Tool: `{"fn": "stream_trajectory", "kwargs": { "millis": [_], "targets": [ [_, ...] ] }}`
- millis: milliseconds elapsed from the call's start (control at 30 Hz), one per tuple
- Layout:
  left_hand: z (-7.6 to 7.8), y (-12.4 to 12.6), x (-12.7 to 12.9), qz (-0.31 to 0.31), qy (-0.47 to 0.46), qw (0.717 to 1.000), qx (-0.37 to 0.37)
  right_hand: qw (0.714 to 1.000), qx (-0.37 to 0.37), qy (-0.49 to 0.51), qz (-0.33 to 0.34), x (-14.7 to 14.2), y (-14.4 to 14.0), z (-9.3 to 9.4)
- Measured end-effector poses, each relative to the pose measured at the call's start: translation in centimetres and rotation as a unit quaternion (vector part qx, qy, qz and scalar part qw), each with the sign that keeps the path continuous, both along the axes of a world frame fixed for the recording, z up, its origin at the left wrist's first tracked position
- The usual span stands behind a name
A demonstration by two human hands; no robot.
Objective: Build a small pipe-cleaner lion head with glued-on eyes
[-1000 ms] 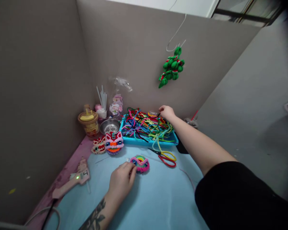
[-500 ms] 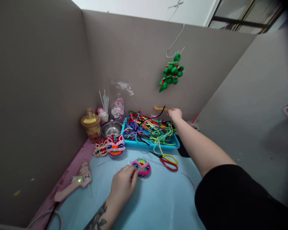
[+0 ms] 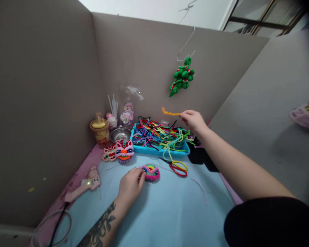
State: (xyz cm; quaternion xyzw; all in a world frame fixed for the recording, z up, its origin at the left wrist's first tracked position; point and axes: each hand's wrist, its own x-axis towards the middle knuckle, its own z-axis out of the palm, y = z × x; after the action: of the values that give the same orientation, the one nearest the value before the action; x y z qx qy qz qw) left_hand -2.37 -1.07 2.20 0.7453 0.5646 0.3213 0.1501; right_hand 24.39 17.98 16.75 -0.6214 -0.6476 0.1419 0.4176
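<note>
Orange stem: an orange pipe cleaner (image 3: 170, 112) is hanging in the air above the back of the tray, pinched at 1 end and pointing left, clear of the pile.
Right hand: the right hand (image 3: 193, 120) is gripping that stem between thumb and fingertips, fingers closed tight, arm stretching out over the table.
Left hand: the left hand (image 3: 130, 185) is resting on the blue mat, fingertips curled in and touching the left edge of the pink woven piece (image 3: 150, 172); whether it is actually clamping it, I cannot tell.
Tray: the blue tray (image 3: 159, 150) is sitting against the back wall, brimming with tangled coloured stems.
Scissors: red-handled scissors (image 3: 177, 168) are lying just in front of the tray, right of the pink piece.
Lion faces: 2 finished lion heads (image 3: 119, 152) are sitting left of the tray.
Glue gun: a pink glue gun (image 3: 83, 187) is lying at the mat's left edge, green light glowing.
Wall: a green ornament (image 3: 181, 77) is dangling from a wire hook.
</note>
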Motion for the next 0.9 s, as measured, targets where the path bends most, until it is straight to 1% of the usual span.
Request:
{"fn": "stream_trajectory", "kwargs": {
  "millis": [33,100,167,233,300,367,400,467,600,667,767,900],
  "targets": [
    [0.0,0.0,0.0,0.007,-0.018,1.0,0.008,0.999,-0.012,0.023,0.047,-0.8,-1.9,-0.5],
    [-0.1,0.1,0.0,0.018,-0.06,0.998,0.017,0.986,-0.042,0.039,0.157,-2.4,-6.0,-2.1],
    [-0.2,0.3,0.2,0.023,-0.111,0.994,0.008,0.971,-0.072,0.026,0.227,-4.0,-10.0,-4.3],
    [-0.3,0.6,0.4,0.024,-0.191,0.981,-0.032,0.961,-0.1,0.042,0.256,-5.2,-13.1,-6.7],
    [-0.3,0.9,0.6,0.008,-0.3,0.949,-0.092,0.955,-0.13,0.078,0.254,-5.7,-15.0,-8.7],
    [-0.2,1.1,0.7,-0.03,-0.396,0.905,-0.154,0.954,-0.147,0.102,0.24,-5.9,-15.9,-10.0],
    [-0.2,1.1,0.7,-0.048,-0.428,0.885,-0.176,0.954,-0.151,0.11,0.233,-5.8,-16.1,-10.4],
    [-0.1,1.1,0.7,-0.065,-0.461,0.862,-0.198,0.955,-0.154,0.118,0.223,-5.5,-16.2,-10.7],
    [-0.5,1.1,0.8,-0.063,-0.493,0.846,-0.192,0.96,-0.15,0.108,0.211,-5.0,-16.2,-10.5],
    [-0.7,1.1,1.0,-0.051,-0.508,0.839,-0.186,0.959,-0.154,0.097,0.218,-4.9,-16.0,-10.5],
    [-0.6,1.0,0.9,-0.015,-0.541,0.821,-0.185,0.955,-0.155,0.064,0.246,-5.1,-15.6,-10.9],
    [-0.1,1.1,0.3,0.037,-0.58,0.794,-0.178,0.948,-0.13,0.014,0.291,-6.0,-15.2,-11.8]
  ]
}}
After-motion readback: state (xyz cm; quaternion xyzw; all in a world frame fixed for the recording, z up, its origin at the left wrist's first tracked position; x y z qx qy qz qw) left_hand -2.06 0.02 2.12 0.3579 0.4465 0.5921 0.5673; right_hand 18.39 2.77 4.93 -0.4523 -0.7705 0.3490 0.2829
